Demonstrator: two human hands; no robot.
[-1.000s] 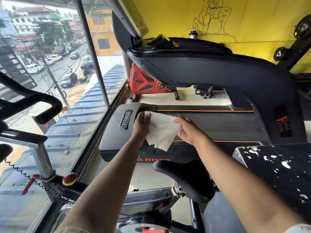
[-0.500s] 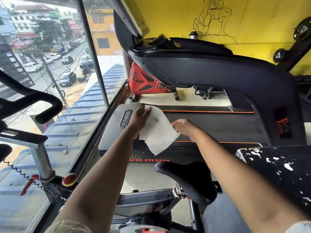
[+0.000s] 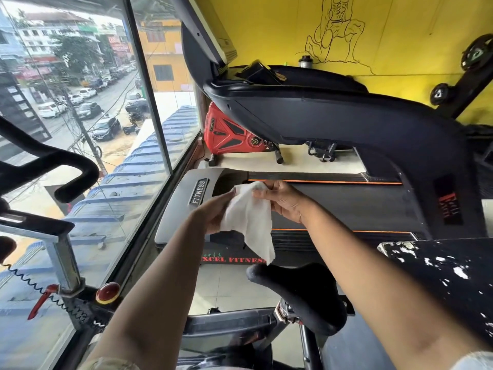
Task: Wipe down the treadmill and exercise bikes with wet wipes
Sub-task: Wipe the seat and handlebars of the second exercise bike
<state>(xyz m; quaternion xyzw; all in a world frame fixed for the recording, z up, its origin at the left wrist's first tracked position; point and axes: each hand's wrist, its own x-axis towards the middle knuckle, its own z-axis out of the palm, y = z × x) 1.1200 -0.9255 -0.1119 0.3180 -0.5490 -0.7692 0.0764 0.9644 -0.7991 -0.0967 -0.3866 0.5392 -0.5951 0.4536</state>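
Spreading a wet wipe (image 3: 249, 222) in the air over the treadmill (image 3: 346, 206), the person is pinching it with fingers of left hand (image 3: 213, 213) and right hand (image 3: 284, 202); the next move is probably calling for pressing it flat there.

A plate (image 3: 198, 192) on the grey end cap (image 3: 170, 222) of the treadmill (image 3: 346, 204), at 9 o'clock from the belt, reads "FITNESS" in pale capitals; on the treadmill's rear face, at 6 o'clock, red letters (image 3: 229, 260) read "XCEL FITNESS", any letter before the X unclear, their end at the tip of the hanging wet wipe (image 3: 249, 222); a red label (image 3: 449, 202) on the upright at 3 o'clock is too smeared to read.
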